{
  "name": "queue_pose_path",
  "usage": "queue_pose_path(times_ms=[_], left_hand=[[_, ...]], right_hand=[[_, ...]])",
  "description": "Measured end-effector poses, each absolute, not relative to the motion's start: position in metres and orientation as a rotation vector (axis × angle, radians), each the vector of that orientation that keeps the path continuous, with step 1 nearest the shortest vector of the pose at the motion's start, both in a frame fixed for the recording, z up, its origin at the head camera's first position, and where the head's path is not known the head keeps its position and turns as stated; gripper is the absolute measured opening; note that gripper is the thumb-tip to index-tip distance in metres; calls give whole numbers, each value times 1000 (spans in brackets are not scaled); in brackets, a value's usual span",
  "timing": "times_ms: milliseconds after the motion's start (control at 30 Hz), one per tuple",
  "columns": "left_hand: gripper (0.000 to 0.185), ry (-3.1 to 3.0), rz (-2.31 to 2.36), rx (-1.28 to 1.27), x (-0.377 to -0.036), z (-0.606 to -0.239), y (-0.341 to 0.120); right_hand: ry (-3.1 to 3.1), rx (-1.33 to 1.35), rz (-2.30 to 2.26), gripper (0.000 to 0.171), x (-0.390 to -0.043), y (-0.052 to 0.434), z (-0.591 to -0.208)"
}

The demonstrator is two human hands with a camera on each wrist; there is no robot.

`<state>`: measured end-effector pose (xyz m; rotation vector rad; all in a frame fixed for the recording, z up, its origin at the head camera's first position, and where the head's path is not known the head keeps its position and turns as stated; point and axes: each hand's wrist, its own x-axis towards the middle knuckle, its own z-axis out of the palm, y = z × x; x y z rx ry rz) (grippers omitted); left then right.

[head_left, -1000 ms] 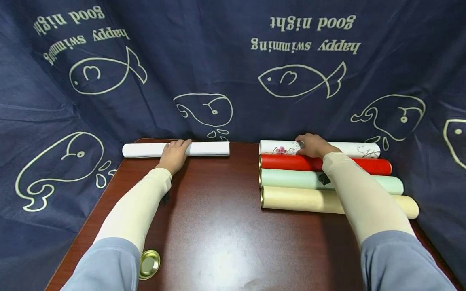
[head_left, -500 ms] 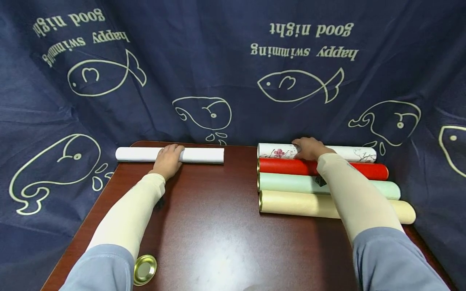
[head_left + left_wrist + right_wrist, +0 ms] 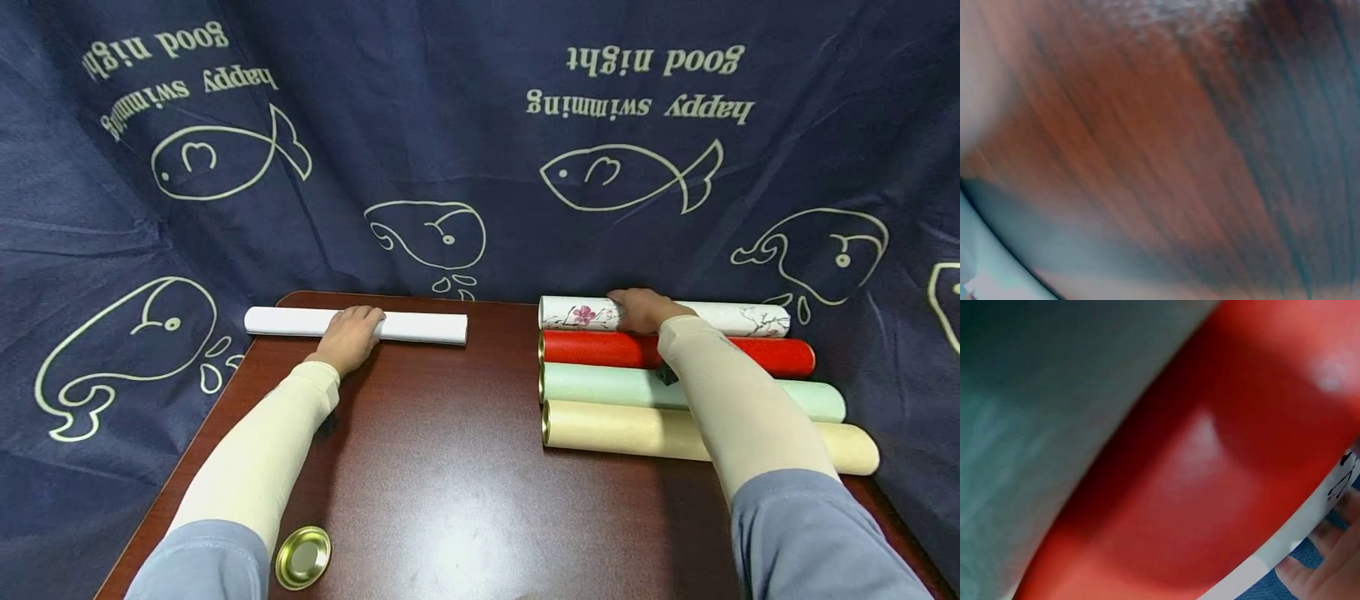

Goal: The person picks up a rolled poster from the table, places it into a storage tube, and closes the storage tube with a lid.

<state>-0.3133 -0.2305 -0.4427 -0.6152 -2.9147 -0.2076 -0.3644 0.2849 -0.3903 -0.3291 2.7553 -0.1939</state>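
My left hand [image 3: 351, 331] lies over a white paper roll [image 3: 420, 327] near the table's far left edge, with its fingers curled across the top of the roll. My right hand [image 3: 636, 309] grips a white tube with a flower print [image 3: 738, 317], the farthest of several tubes lying side by side. In front of it lie a red tube [image 3: 592, 348], a mint green tube [image 3: 600, 382] and a cream tube [image 3: 615, 427]. The right wrist view shows the red tube [image 3: 1210, 475], the mint tube [image 3: 1035, 425] and fingertips [image 3: 1329, 565] behind the flowered tube. Only blurred wood fills the left wrist view.
A dark wooden table [image 3: 450, 467] carries everything. A round gold lid [image 3: 302, 557] lies near its front left corner, beside my left sleeve. A navy cloth with fish and whale drawings [image 3: 450, 150] hangs close behind and around the table.
My left hand has drawn the white paper roll slightly nearer, away from the table's back edge. My right hand has stayed on the flowered tube.
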Motion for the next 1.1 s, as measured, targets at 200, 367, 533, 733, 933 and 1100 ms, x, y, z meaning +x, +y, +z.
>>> queue_pose_path(times_ms=[200,367,533,733,933,1100], left_hand=[[39,-2954,-201,-592,-302,-436,-233],[40,-2921,-188,-658,-296,-431,-232],[39,-2839,-185,-738,-293,-422,-227],[43,-2697,-195,-820,-282,-402,-223],[45,-2570,-275,-892,-266,-387,-219],[47,-2591,-289,-909,-252,-382,-219]], right_hand=[[2748,-459,-132,58,-357,283,-388],[2800,-550,-93,60,-355,289,-385],[2893,-610,-54,66,-356,294,-382],[2987,-677,-96,68,-352,296,-377],[3119,-804,-138,74,-341,299,-363],[3238,-1000,-211,73,-331,294,-351]])
